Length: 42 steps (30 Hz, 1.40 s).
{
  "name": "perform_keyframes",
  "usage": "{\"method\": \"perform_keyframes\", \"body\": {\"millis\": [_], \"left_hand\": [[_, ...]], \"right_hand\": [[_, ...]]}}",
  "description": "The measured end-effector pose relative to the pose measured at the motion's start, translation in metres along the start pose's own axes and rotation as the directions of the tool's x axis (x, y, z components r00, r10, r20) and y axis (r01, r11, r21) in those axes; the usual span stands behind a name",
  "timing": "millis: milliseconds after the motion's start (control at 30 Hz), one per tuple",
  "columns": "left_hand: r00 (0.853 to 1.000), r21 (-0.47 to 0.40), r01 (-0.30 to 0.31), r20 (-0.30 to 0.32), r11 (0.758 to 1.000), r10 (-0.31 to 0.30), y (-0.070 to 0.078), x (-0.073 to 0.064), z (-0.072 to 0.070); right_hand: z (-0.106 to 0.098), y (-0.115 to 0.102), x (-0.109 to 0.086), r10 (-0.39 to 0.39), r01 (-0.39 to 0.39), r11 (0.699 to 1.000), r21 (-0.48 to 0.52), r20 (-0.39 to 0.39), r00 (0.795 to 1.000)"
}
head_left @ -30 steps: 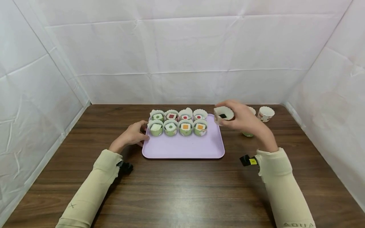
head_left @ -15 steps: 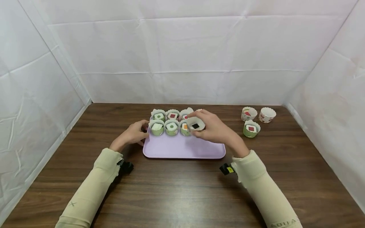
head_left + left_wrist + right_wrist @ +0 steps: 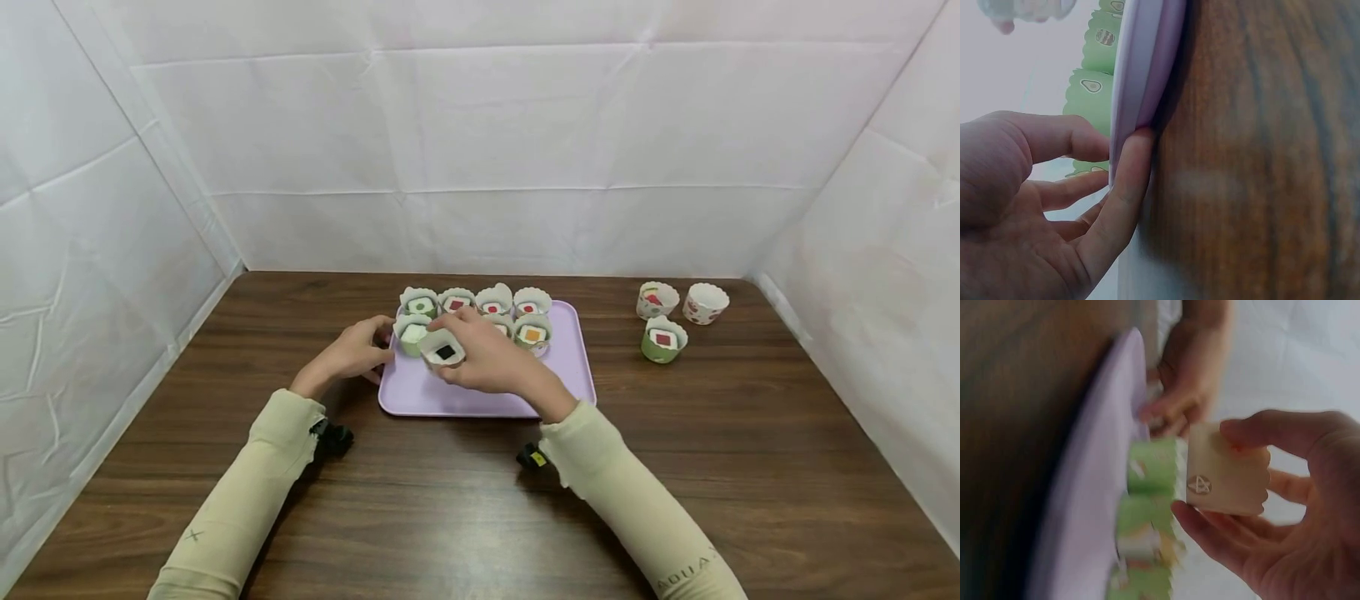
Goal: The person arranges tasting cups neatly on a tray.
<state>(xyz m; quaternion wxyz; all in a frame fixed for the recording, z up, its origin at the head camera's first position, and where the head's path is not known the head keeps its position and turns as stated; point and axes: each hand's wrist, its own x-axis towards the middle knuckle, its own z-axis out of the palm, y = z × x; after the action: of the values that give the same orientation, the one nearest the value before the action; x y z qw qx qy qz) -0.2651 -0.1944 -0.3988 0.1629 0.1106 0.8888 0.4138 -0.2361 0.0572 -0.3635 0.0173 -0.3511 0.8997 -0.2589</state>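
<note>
My right hand (image 3: 491,354) pinches a cream paper baking cup (image 3: 1229,469) between thumb and fingers, above the left part of the lilac tray (image 3: 487,404). Inside the cup shows a black square (image 3: 446,352) on white. Two rows of green paper cups fill the tray's back half, among them a cup with an orange square (image 3: 532,335) and a cup with a plain white piece (image 3: 413,336). The right hand hides part of the front row. At the tray's left edge, my left hand (image 3: 1066,187) grips the rim, a finger against its outer side.
On the table's right stand a green cup with a red square (image 3: 662,340), a patterned cup with red pieces (image 3: 657,300) and a white patterned cup (image 3: 705,303). White sheeting (image 3: 487,225) rises behind the table and at both sides.
My right hand has carried the cream cup leftward from beyond the tray's right edge to over its left part. The left hand stays at the rim.
</note>
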Motion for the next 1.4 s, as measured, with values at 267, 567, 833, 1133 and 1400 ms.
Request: {"method": "perform_keyframes", "body": {"millis": [267, 567, 833, 1133, 1400], "left_hand": [[1.000, -0.016, -0.004, 0.007, 1.000, 0.004, -0.001, 0.000, -0.001], [1.000, -0.024, -0.013, 0.023, 1.000, 0.013, -0.003, 0.000, -0.002], [1.000, -0.017, -0.009, 0.020, 1.000, 0.009, -0.003, 0.001, -0.001], [1.000, -0.018, 0.001, 0.027, 1.000, 0.000, -0.004, 0.002, -0.001], [1.000, -0.028, -0.006, 0.021, 1.000, 0.007, -0.004, 0.001, -0.001]], "right_hand": [[0.033, -0.018, 0.017, 0.056, -0.057, 0.998, -0.035, -0.016, 0.998], [0.053, -0.020, 0.026, 0.090, -0.093, 0.995, -0.044, -0.052, 0.995], [0.055, -0.020, 0.026, 0.143, -0.145, 0.987, -0.071, -0.042, 0.989], [0.057, -0.016, 0.025, 0.141, -0.144, 0.988, -0.061, -0.045, 0.989], [0.053, -0.018, 0.024, 0.148, -0.149, 0.985, -0.081, -0.026, 0.989]]}}
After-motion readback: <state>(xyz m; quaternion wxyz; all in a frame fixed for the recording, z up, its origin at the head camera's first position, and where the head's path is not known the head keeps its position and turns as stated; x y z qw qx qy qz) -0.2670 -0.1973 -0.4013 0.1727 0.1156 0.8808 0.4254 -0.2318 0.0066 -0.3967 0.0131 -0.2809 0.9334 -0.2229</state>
